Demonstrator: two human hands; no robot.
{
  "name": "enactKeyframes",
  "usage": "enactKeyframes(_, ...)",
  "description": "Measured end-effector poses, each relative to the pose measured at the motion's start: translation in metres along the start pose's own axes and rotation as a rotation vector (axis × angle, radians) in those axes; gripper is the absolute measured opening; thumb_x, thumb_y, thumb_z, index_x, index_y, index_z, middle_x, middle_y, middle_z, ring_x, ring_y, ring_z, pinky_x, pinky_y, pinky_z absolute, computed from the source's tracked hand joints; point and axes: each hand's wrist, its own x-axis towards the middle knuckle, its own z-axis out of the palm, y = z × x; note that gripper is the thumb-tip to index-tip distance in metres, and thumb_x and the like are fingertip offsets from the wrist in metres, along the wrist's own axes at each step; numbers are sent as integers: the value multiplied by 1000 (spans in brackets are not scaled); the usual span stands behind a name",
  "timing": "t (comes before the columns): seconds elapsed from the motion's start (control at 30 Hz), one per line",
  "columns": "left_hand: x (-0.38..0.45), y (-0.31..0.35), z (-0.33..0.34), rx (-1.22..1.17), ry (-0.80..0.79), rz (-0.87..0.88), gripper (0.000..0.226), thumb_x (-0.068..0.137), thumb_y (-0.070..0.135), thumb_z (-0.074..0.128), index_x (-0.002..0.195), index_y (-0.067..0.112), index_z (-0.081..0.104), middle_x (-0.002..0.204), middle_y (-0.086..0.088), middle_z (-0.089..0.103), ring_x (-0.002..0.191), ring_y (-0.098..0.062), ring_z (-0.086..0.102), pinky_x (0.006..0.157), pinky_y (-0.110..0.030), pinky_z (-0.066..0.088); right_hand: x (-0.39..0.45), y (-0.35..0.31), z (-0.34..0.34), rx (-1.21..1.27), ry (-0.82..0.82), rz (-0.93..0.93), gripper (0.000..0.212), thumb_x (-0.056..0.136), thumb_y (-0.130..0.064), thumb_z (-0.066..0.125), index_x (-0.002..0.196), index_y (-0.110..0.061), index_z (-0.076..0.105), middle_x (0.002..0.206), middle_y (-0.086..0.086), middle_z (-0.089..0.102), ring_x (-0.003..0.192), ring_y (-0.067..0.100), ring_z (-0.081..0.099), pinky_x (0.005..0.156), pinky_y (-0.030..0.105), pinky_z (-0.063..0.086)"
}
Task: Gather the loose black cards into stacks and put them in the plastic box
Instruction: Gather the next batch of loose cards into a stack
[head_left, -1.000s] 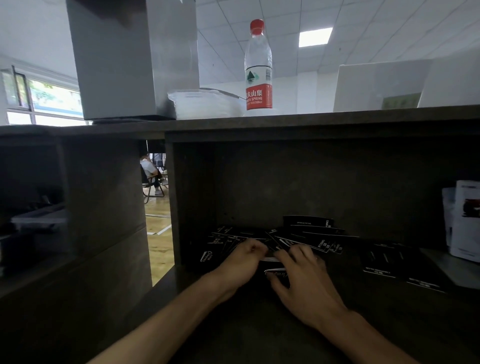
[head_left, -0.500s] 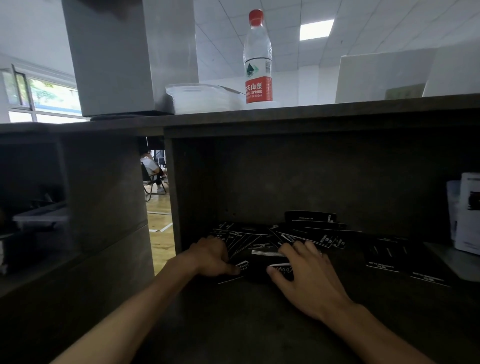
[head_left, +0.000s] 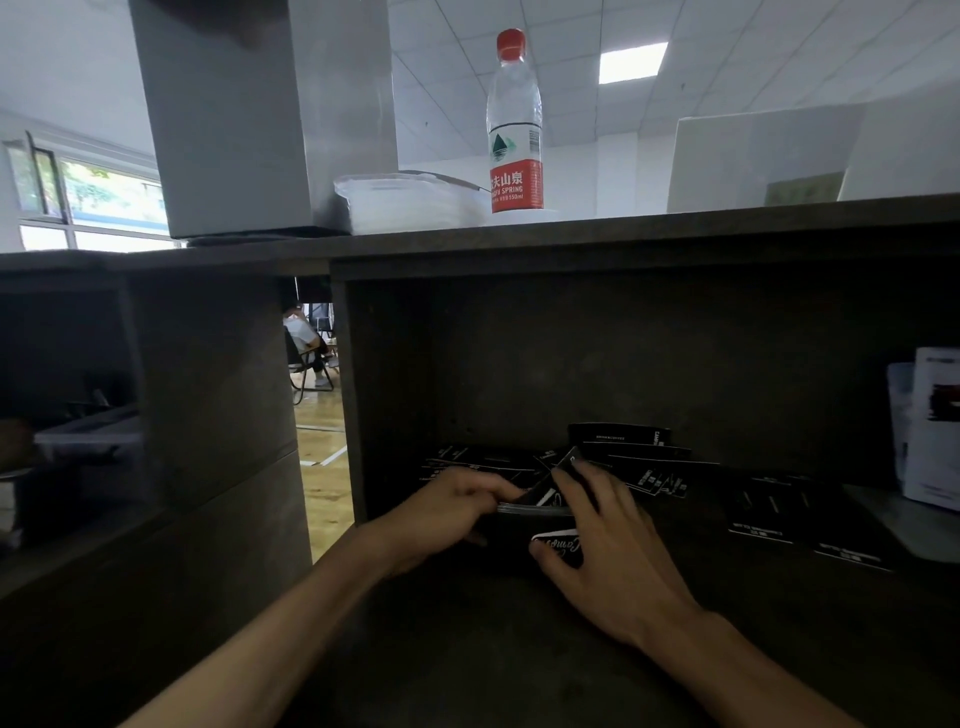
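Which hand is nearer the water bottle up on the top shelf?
Left, marginally. The left hand sits below and slightly left of the water bottle; the right hand lies lower and to its right.

A dark wooden shelf (head_left: 467, 649) carries loose black cards (head_left: 644, 470) scattered toward its far side, with more black cards (head_left: 779, 514) lying to the right. At the far right stand white packets (head_left: 932, 426). On the shelf's top board (head_left: 675, 228) rest a plastic box (head_left: 410, 205), a water bottle (head_left: 515, 124) just right of it, and a grey box (head_left: 260, 114) to the left.
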Motion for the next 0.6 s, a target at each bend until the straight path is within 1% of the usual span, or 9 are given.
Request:
enactKeyframes(0.07,-1,2,3,-86,-17,-46,39,99,7,38,102,29,71,110,9,68,106,-8,62,83,-26,51,0,0,0,-1,-15,-21,82,92,-64,47,155,-37,3,162,-9,-10,150,13,-8,123,44,14)
enactKeyframes(0.13,0,3,3,-92,-46,-67,37,98,9,39,104,24,72,112,4,69,105,-10,63,81,-27,50,0,0,1,-27,-30,-40,77,92,-64,44,155,-39,7,163,-9,-8,149,13,-18,124,47,8)
enactKeyframes(0.2,0,4,3,-155,-92,-93,36,98,8,39,107,18,73,111,0,71,102,-11,65,79,-25,51,0,1,1,-47,-37,-40,66,93,-66,40,150,-36,26,160,-8,14,149,13,-16,124,47,8)
enactKeyframes(0.27,-1,0,0,-186,-55,-106,33,100,11,41,109,17,72,110,3,72,100,-10,66,81,-24,52,0,1,0,-51,-44,-24,59,93,-66,38,143,-34,37,149,-9,32,149,13,0,122,43,17)
enactKeyframes(0.33,0,-15,-8,108,208,-64,27,100,14,46,109,20,70,111,5,70,96,-6,65,84,-22,51,0,0,-1,-67,-50,-15,56,93,-67,35,139,-34,38,137,-10,38,135,11,24,112,37,32)
enactKeyframes(0.4,1,-37,-18,555,488,-48,18,97,17,53,108,16,68,113,-3,66,94,-11,62,84,-26,52,1,-1,-1,-68,-51,-12,55,93,-67,33,137,-35,38,131,-12,39,124,9,30,104,35,38)
enactKeyframes(0.43,0,-46,-21,702,535,-78,19,96,21,54,109,13,66,116,-7,63,99,-16,61,87,-30,53,1,-1,-1,-62,-56,-9,54,93,-67,34,137,-36,38,131,-13,39,122,9,30,103,36,39)
enactKeyframes(0.5,-2,-59,-20,868,496,-179,32,98,32,53,118,10,63,127,-11,54,116,-23,53,98,-33,48,1,-1,-1,-54,-68,-5,54,93,-67,35,137,-36,37,131,-13,39,123,8,30,104,37,39)
enactKeyframes(0.6,-3,-63,-16,824,413,-239,37,98,39,50,120,11,60,125,-10,57,115,-24,55,96,-34,49,-1,-1,-2,-50,-65,0,53,93,-67,36,136,-37,38,130,-13,40,122,8,31,103,37,39)
